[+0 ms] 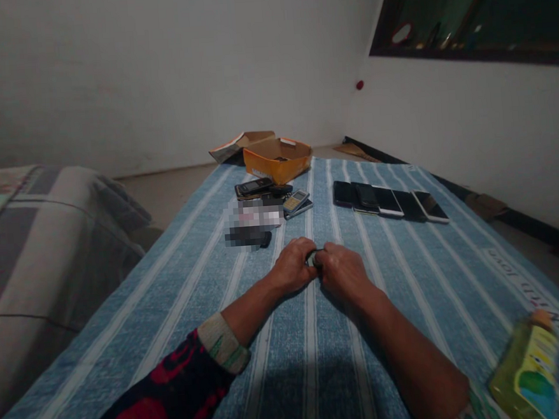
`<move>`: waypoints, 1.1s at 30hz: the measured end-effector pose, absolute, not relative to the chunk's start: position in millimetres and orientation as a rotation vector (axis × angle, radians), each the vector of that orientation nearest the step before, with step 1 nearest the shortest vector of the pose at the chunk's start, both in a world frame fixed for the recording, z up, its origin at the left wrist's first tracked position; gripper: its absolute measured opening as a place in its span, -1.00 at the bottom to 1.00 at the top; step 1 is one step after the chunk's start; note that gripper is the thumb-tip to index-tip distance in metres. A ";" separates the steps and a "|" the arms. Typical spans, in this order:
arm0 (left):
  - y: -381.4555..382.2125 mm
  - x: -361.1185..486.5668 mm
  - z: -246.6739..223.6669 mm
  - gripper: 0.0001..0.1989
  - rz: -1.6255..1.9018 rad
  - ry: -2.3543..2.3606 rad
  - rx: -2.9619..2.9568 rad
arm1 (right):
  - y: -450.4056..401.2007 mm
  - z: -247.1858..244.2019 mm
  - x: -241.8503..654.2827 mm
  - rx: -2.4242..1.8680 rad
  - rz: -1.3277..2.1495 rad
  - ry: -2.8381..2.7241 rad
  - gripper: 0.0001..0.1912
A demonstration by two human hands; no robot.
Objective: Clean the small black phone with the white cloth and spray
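Both of my hands meet over the middle of a blue striped cloth. My left hand is closed around one side of a small dark thing with a pale, shiny part. Fingers of my right hand are curled over its other side. Most of this thing is hidden by the hands, so its kind cannot be made out. Beyond my left hand lies a heap of old mobile phones, with a keypad phone at its right side. Part of the heap is blurred out.
An open orange cardboard box stands at the far end of the cloth. Several phones lie in an overlapping row at the right. A bottle of yellow-green liquid is at the near right. A draped bed or seat is on the left.
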State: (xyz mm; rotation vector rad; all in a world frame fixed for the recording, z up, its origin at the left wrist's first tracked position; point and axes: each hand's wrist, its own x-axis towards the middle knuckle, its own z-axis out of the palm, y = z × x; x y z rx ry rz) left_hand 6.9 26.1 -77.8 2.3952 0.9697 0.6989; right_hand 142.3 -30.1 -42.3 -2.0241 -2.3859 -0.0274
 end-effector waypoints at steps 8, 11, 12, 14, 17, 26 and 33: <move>26.8 8.2 -82.1 -0.80 0.698 1.007 2.397 | -35.5 -45.4 141.3 -2.127 -0.161 -2.315 -0.76; 27.5 8.9 -83.1 -0.85 0.708 1.002 2.404 | -31.6 -47.3 136.9 -2.068 -0.185 -2.357 -0.74; 27.4 9.1 -82.9 -0.85 0.708 1.004 2.404 | -29.8 -47.3 136.7 -2.100 -0.181 -2.338 -0.74; 26.9 9.4 -82.3 -0.82 0.693 1.014 2.406 | -27.1 -46.7 137.2 -2.183 -0.183 -2.280 -0.75; 26.4 9.7 -82.1 -0.84 0.676 1.011 2.416 | -27.2 -46.1 136.4 -2.164 -0.207 -2.289 -0.76; 26.9 8.8 -80.9 -0.79 0.660 1.023 2.391 | -32.8 -46.0 136.2 -2.160 -0.229 -2.304 -0.75; 27.4 8.2 -80.2 -0.78 0.682 1.021 2.407 | -37.7 -46.3 144.1 -2.236 -0.252 -2.237 -0.73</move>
